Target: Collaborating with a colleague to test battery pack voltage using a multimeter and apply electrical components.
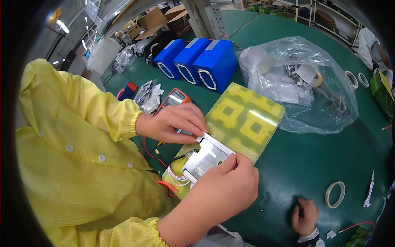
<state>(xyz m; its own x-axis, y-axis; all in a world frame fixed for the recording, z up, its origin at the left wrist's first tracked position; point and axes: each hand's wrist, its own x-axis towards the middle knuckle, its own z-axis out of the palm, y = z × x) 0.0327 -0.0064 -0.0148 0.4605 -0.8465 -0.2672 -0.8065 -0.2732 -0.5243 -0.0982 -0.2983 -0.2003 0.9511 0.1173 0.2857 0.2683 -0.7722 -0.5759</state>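
A flat silver metal plate, probably a circuit-board module, lies on a yellow translucent sheet-covered block. A white strip runs along the plate's far edge. My left hand pinches the strip's left end between thumb and fingers. At the right end, my right hand is closed with thumb and forefinger on the strip, hiding the plate's near right corner. White wires and a black cable come off the plate's left side. Orange-red leads stick out at the block's near left corner.
Three blue battery packs stand beyond the block. An orange multimeter lies behind my left hand. A clear plastic bag with tape rolls sits at the far right. Another person's hand rests near a tape roll and a small tube.
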